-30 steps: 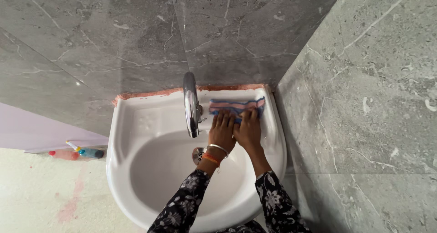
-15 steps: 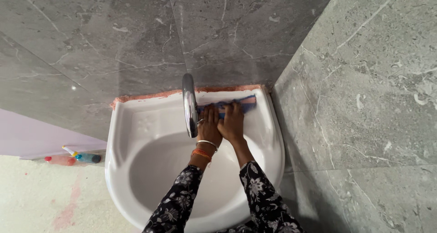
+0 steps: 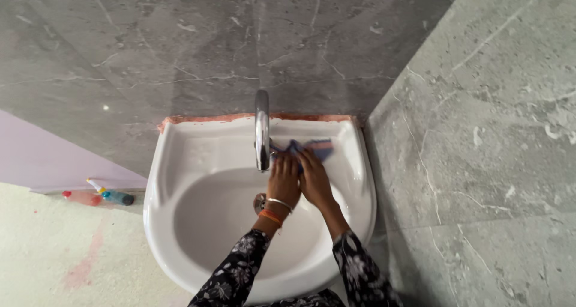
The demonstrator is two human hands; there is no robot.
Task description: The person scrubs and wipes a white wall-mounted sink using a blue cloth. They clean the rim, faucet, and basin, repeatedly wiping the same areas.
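Two bare hands lie side by side on the back ledge of a white wall-mounted sink (image 3: 180, 163), seen from above. The left hand (image 3: 284, 183) and the right hand (image 3: 314, 181) both press down, fingers spread flat, on a blue and pink striped cloth (image 3: 312, 147) that sits bunched on the ledge just to the right of the tap. Neither hand is clenched; each pins the cloth under its fingers. The left wrist wears a thin silver bangle (image 3: 279, 203) and an orange thread band (image 3: 270, 216). Both arms are in dark sleeves (image 3: 240, 271) with a pale flower print.

The chrome tap (image 3: 262, 130) rises at the middle of the ledge and curves over the bowl, touching or nearly touching the left fingertips. A metal drain (image 3: 259, 204) shows partly behind the left wrist. Grey marbled tile walls (image 3: 180, 55) meet in a corner right of the sink. On the pale floor to the left lies a small blue bottle (image 3: 114, 196) beside a red one (image 3: 81, 198).
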